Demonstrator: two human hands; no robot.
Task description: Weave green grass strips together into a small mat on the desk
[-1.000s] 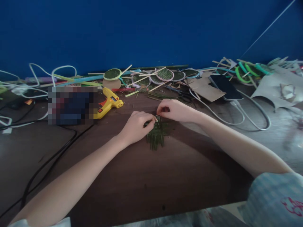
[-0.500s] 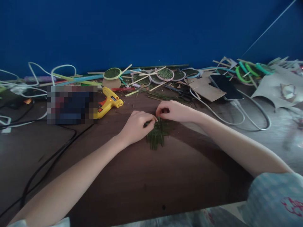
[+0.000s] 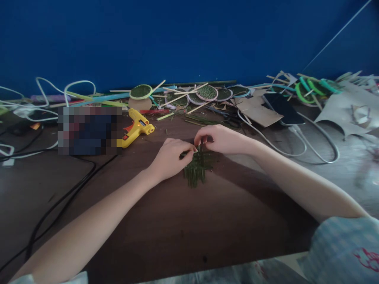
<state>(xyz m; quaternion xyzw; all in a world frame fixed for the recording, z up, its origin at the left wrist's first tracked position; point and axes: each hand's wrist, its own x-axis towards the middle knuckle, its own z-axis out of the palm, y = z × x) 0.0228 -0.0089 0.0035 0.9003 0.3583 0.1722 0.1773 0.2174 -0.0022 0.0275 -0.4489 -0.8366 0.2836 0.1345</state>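
A small mat of interlaced green leaf strips (image 3: 194, 170) lies on the dark table, its loose ends sticking out toward me and to the right. My left hand (image 3: 174, 157) has its thumb and forefinger pinched together at the mat's upper left edge. Curled over the far edge, my right hand (image 3: 217, 139) pinches at the top of the strips with thumb and fingertips. The fingers hide the mat's far part, and the exact strip in each pinch is hard to make out.
A yellow glue gun (image 3: 137, 128) lies left of my hands, beside a blurred-out patch. Behind are round green woven pieces (image 3: 207, 93) with rims, thin sticks and scraps. A phone (image 3: 284, 108) on a white cable rests on cardboard (image 3: 257, 108). Black cables (image 3: 74, 189) run at left.
My right hand has shifted very slightly, its fingers a little more open. The left hand and the mat stay practically in place.
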